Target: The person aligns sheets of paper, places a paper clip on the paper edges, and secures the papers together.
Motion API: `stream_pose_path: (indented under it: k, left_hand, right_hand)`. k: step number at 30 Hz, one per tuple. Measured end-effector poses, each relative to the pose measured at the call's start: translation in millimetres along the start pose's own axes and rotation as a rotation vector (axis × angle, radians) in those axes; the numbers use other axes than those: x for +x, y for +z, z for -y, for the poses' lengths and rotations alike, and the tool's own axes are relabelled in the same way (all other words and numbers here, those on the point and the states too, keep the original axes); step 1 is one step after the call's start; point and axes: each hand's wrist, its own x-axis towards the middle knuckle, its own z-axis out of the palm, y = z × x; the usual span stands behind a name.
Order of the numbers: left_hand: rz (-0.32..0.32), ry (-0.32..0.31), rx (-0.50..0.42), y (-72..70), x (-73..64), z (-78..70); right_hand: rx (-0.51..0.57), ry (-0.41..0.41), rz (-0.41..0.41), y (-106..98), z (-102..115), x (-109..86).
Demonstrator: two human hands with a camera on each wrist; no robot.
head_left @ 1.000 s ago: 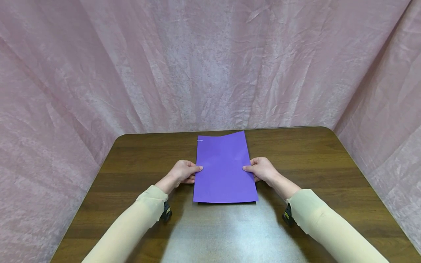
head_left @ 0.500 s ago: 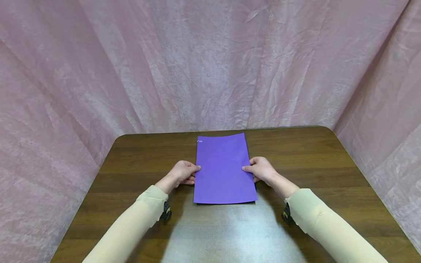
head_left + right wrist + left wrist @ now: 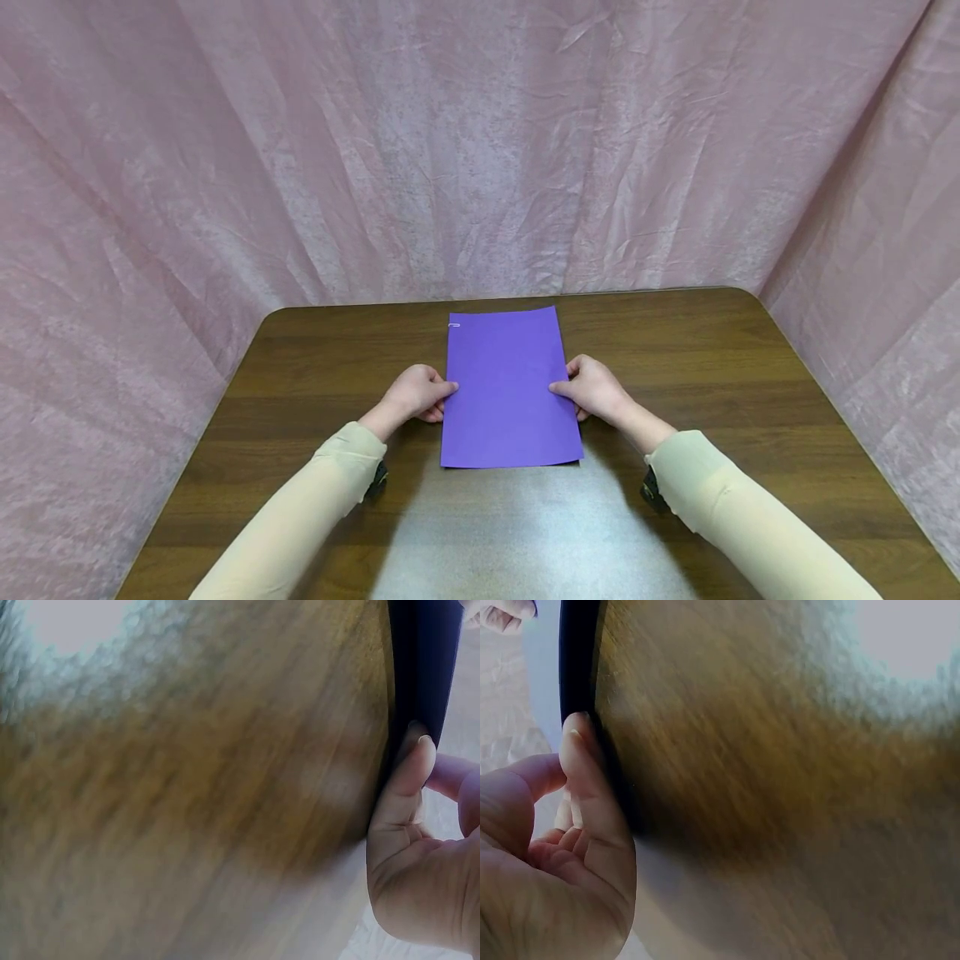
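Observation:
A purple sheet of paper (image 3: pixel 508 387) lies lengthwise in front of me, low over the middle of the table. At its far left corner sits a small white paper clip (image 3: pixel 453 325). My left hand (image 3: pixel 417 392) pinches the left long edge, thumb on top and fingers underneath. On the opposite edge, my right hand (image 3: pixel 596 389) pinches the paper the same way. Both wrist views show the dark underside (image 3: pixel 577 667) of the paper close over the wood, with the fingers of my right hand (image 3: pixel 420 847) tucked beneath its edge.
The brown wooden table (image 3: pixel 322 358) has rounded far corners. Pink velvet curtains (image 3: pixel 480 150) hang behind it and along both sides. A bright reflection shines on the near part of the tabletop.
The purple paper has come slightly nearer to me and its far edge has flattened out. My right hand has shifted a little to the left; the left hand has barely moved.

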Motion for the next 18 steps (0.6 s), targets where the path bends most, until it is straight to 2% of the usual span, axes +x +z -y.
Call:
stream_pose_path:
  k: [7, 18]
  left_hand:
    - [-0.013, -0.005, 0.091, 0.8, 0.6, -3.6]
    - [-0.01, 0.028, 0.188, 0.8, 1.7, -5.4]
  right_hand:
    - [-0.065, 0.001, -0.017, 1.1, 0.2, 1.2]
    - [-0.15, -0.005, -0.02, 0.7, 1.4, -0.3]
